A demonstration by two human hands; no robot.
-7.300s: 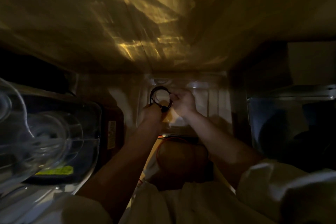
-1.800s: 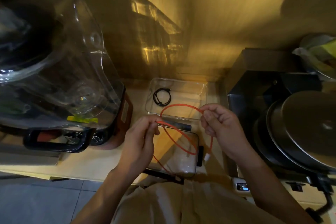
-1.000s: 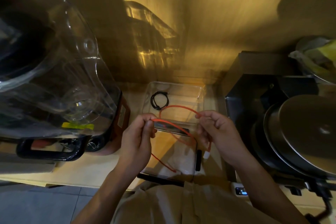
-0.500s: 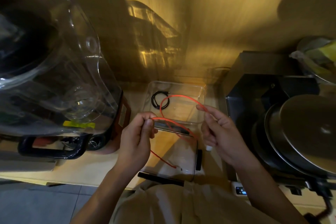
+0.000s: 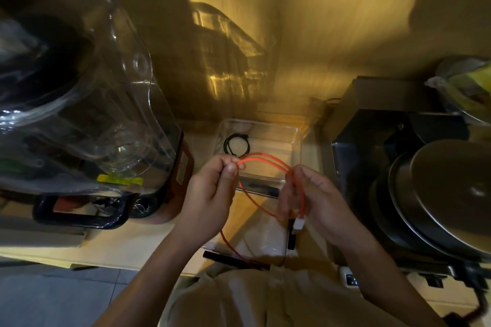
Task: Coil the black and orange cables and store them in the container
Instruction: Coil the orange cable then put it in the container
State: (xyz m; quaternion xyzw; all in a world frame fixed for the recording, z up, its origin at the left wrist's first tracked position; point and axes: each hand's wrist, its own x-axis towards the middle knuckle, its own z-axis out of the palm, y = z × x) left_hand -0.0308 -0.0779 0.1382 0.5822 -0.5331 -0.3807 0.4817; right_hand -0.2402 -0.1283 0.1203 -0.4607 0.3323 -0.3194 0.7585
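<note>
Since half a second ago the two hands have drawn closer together and the thin orange cable (image 5: pixel 267 157) now runs between them as two nearly parallel strands instead of one wide arc. Its bend is pinched between thumb and fingertips of the left hand (image 5: pixel 210 194), clenched around it, while the right hand (image 5: pixel 316 199) grips the gathered strands in a closed fist, with the white plug end (image 5: pixel 299 224) hanging just below the fingers. A further length of the orange cable droops from the left hand down across the flat clear lid (image 5: pixel 255 233), which lies on the pale wooden desk (image 5: pixel 127 247) in front of the person. Just behind the hands sits the clear rectangular plastic container (image 5: pixel 295 141), open, with the small coiled black cable (image 5: pixel 236 145) resting in its far left corner. To the left of the container stands a large clear blender jug on a dark red base (image 5: pixel 79 103), with a black handle and a yellow label. To the right are a dark metal appliance (image 5: pixel 372 135) and a round dark pan lid (image 5: pixel 451 194). A light-coloured garment (image 5: pixel 252 300) fills the lower edge of the view.
</note>
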